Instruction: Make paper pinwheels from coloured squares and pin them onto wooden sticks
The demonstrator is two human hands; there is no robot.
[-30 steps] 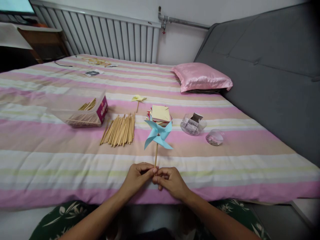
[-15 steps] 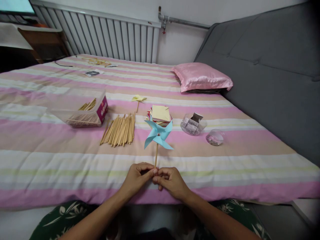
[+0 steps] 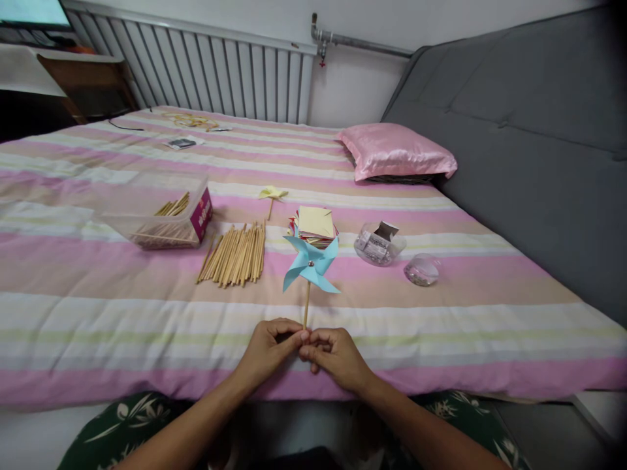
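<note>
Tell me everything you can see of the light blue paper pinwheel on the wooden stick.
The light blue paper pinwheel has four folded vanes pinned at the centre by a small dark pin to a thin wooden stick. It stands upright above the striped bedcover, undamaged. The left hand and right hand pinch the stick's lower end between their fingertips.

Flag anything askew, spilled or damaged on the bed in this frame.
Nothing stands out. Both hands, left hand and right hand, hold the blue pinwheel upright by its stick. The loose wooden sticks lie in a tidy pile beside their clear box.
</note>
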